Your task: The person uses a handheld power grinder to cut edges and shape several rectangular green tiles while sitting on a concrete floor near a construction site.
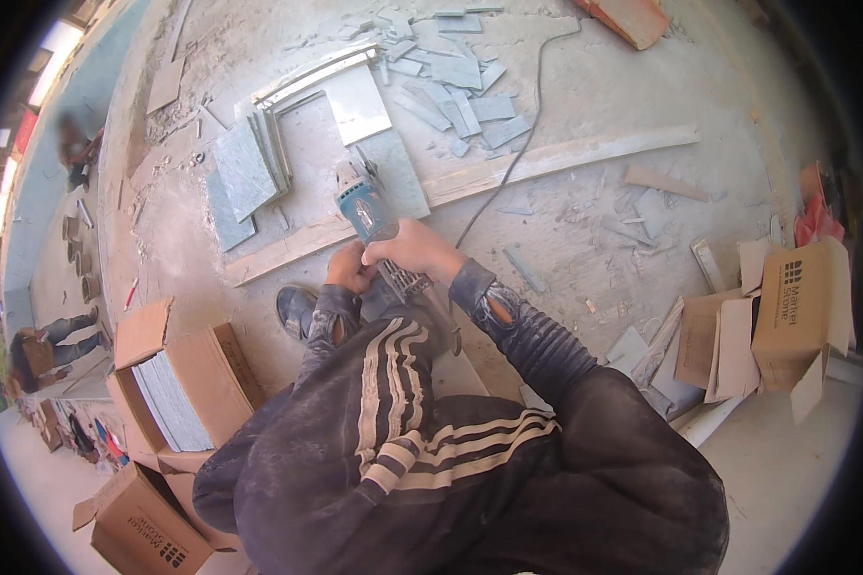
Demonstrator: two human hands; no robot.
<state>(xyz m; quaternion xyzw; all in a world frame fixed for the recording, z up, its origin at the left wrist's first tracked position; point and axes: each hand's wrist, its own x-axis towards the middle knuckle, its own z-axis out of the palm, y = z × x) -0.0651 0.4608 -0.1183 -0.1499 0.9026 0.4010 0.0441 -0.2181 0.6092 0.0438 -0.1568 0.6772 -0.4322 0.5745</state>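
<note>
My right hand [418,251] is wrapped round the rear of a teal angle grinder [362,208], whose grey metal head points away from me. Beside it, my left hand [349,267] is closed, its knuckles close to the right fingers; whatever it grips is hidden. Just beyond the grinder lies a grey-blue stone slab [396,172], partly under a paler, whiter piece [357,105]. Several thin slabs [246,165] lean in a stack to the left of the grinder. Both my sleeves are dusty.
A long wooden board [566,165] crosses the floor, with a dark cord [537,96] over it. Broken stone offcuts [457,72] lie beyond. Cardboard boxes [803,309] stand right; another box [222,369] at left holds slabs. Two people are farther left.
</note>
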